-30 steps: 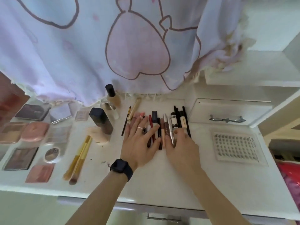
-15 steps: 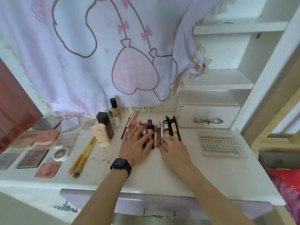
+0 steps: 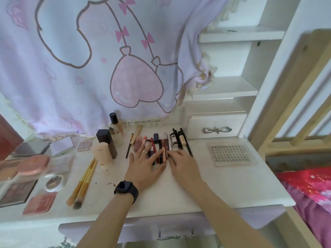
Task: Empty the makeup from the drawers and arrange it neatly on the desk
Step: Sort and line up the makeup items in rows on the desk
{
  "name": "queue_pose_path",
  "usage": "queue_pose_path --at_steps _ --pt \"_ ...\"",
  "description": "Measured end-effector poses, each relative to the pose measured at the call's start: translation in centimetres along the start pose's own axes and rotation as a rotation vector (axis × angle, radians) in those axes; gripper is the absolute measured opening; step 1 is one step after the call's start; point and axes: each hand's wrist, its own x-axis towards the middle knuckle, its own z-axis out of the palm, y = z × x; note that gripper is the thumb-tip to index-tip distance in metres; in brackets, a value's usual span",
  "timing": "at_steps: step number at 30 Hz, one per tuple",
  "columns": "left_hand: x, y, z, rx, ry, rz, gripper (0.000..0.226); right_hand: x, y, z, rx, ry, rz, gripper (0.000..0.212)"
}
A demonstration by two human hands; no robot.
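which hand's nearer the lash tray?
Right. The right hand rests on the makeup row, just left of the lash tray. The left hand lies farther left, beyond the right hand.

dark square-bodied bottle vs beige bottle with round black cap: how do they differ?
The dark square-bodied bottle is angular and dark throughout; the beige bottle with round black cap is round and pale-bodied. The dark one stands nearer the desk's front edge; the beige one behind it. Both stand upright on the white desk.
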Motion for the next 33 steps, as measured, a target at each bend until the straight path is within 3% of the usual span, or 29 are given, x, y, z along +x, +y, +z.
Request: queue_pose_path --at_steps 6,13,20,27,33 --pt "0.0 0.1 -0.2 0.078 0.07 0.023 0.056 -1.7 -0.3 -2.6 0.096 -0.046 0.023 0.042" --pt "0.0 5.8 -0.9 0.007 0.128 0.176 0.057 -7.2 6.5 -10.0 0.278 0.147 0.191 0.03" --pt "1.3 15.1 0.7 -0.127 -0.024 0.292 0.058 -11.4 14.7 -13.5 0.033 0.255 0.377 0.033" --pt "3.3 19.0 3.7 -0.089 -0.18 0.257 0.069 -12.0 16.9 -11.0 -0.279 0.16 0.396 0.079" --pt "4.9 18.9 4.3 -0.032 -0.229 0.24 0.064 -12.4 16.8 -10.5 -0.336 0.204 0.366 0.071"
